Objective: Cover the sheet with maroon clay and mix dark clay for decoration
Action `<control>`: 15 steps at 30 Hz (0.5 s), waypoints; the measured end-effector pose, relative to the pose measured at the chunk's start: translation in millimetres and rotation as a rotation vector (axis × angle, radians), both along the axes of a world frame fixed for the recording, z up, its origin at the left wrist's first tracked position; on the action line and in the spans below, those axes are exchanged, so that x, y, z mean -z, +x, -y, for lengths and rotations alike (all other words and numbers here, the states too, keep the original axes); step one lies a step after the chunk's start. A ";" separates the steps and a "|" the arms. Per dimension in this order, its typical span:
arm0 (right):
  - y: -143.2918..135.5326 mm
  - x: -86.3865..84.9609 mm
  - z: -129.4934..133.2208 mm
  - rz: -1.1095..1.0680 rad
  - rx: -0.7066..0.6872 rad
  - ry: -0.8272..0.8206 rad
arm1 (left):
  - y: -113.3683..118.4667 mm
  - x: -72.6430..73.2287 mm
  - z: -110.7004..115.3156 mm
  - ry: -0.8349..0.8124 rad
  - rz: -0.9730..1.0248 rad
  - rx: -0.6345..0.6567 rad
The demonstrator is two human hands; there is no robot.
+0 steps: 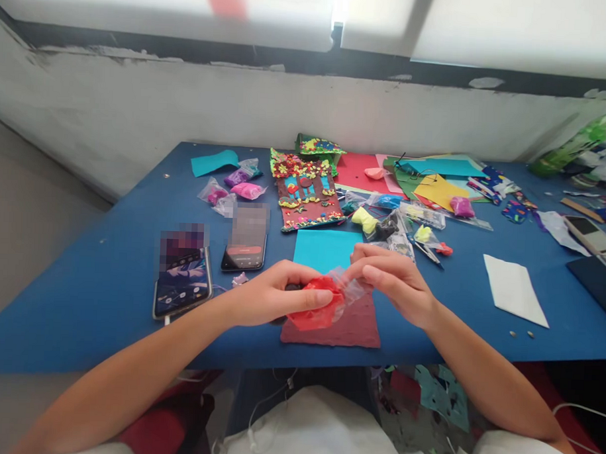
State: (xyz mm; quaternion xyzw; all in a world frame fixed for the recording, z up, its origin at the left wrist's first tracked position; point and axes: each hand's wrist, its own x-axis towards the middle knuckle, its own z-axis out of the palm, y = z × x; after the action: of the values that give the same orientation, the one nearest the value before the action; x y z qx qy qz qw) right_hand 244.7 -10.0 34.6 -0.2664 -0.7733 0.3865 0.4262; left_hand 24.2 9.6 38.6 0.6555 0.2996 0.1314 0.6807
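A clear plastic bag of red modelling clay (316, 312) is in my left hand (281, 296), thumb on top and fingers beneath. My right hand (393, 276) is closed at the bag's loose clear end (349, 285), its fingertips pinching the plastic. Below the bag, a sheet spread with brownish-red clay (354, 327) lies near the table's front edge, its upper part showing blue paper (327, 246). Something dark and round, mostly hidden, sits beneath my left hand. Farther back lies a decorated clay panel (308, 207) with blue windows and flower shapes.
Two phones, one at left (184, 282) and one nearer the middle (245, 241), lie on the blue table (106, 299). Bagged clays (365, 220), scissors (428, 253) and coloured papers (440, 194) spread behind my hands. A white folded paper (514, 290) lies right; a green bottle (579, 147) is at the far right.
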 end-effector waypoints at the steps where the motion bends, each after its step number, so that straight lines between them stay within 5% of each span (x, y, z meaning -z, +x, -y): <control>1: 1.2 -1.4 -0.9 0.005 0.000 -0.010 | -1.2 0.4 -0.6 -0.007 -0.003 -0.011; 9: 2.0 6.0 -8.5 0.023 -0.185 -0.089 | -3.5 -1.0 -4.7 -0.063 -0.007 0.034; 15: 0.8 11.8 -7.0 0.033 -0.182 -0.093 | -2.4 12.4 -11.1 -0.266 0.085 0.051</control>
State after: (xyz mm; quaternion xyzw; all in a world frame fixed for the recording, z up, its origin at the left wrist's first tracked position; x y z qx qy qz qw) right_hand 245.6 -3.0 22.8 -0.2210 -0.7824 0.4548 0.3637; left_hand 21.8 20.7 26.2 0.5607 0.2685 0.1007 0.7768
